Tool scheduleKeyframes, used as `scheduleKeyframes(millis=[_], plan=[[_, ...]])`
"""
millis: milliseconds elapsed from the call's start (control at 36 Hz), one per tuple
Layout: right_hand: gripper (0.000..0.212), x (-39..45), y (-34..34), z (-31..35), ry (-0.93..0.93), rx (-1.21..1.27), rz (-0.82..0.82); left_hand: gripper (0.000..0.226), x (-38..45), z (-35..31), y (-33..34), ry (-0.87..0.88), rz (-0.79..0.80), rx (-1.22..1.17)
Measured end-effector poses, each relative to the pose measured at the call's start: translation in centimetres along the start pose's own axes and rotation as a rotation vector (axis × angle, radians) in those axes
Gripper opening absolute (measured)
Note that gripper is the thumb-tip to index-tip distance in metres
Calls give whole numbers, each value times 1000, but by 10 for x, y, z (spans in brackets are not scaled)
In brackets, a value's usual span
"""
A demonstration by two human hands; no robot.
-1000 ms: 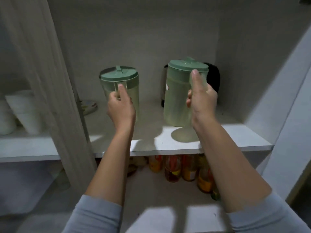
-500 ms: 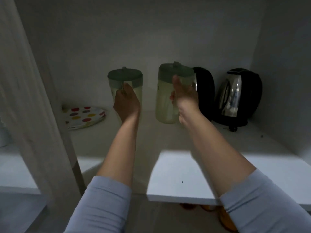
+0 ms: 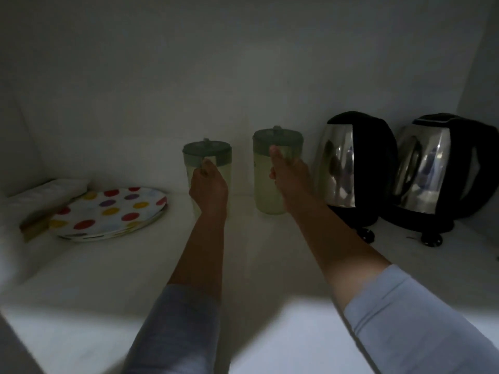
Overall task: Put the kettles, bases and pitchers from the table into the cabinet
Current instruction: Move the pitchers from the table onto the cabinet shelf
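Two pale green lidded pitchers, left pitcher [image 3: 207,168] gripped by left hand [image 3: 208,188], right pitcher [image 3: 272,171] by right hand [image 3: 290,179]; two steel-and-black kettles [image 3: 353,168] alongside.

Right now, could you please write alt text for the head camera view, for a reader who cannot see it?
Inside a dim cabinet, the left hand and the right hand each grip a green-lidded pitcher, the left pitcher and the right pitcher, at the back of the white shelf. Two steel-and-black kettles stand to the right, a polka-dot plate to the left.
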State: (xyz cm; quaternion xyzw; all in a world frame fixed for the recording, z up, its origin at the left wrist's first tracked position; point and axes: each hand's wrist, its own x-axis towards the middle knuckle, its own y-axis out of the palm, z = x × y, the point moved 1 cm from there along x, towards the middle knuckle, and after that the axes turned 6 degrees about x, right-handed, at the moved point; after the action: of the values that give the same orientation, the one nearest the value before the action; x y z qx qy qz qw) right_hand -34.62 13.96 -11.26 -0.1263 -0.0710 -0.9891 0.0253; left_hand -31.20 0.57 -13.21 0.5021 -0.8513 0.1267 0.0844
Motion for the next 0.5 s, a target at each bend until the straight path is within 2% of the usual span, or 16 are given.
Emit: scheduleKeyframes(millis=[83, 167, 278, 361, 444, 500], plan=[[46, 11, 9, -11, 2, -5, -18, 51, 10, 2, 2, -15, 9, -1], [58, 17, 17, -22, 44, -28, -19, 41, 22, 8, 2, -42, 38, 1], [60, 22, 26, -28, 34, -56, -30, 44, 30, 10, -2, -27, 50, 87], [63, 25, 28, -28, 37, -77, -40, 37, 29, 10, -1, -35, 4, -40], [66, 26, 27, -26, 49, -123, -45, 42, 28, 8, -3, -20, -9, 26], [65, 25, 26, -26, 54, -144, -29, 51, 26, 8, -6, -96, 21, 46]])
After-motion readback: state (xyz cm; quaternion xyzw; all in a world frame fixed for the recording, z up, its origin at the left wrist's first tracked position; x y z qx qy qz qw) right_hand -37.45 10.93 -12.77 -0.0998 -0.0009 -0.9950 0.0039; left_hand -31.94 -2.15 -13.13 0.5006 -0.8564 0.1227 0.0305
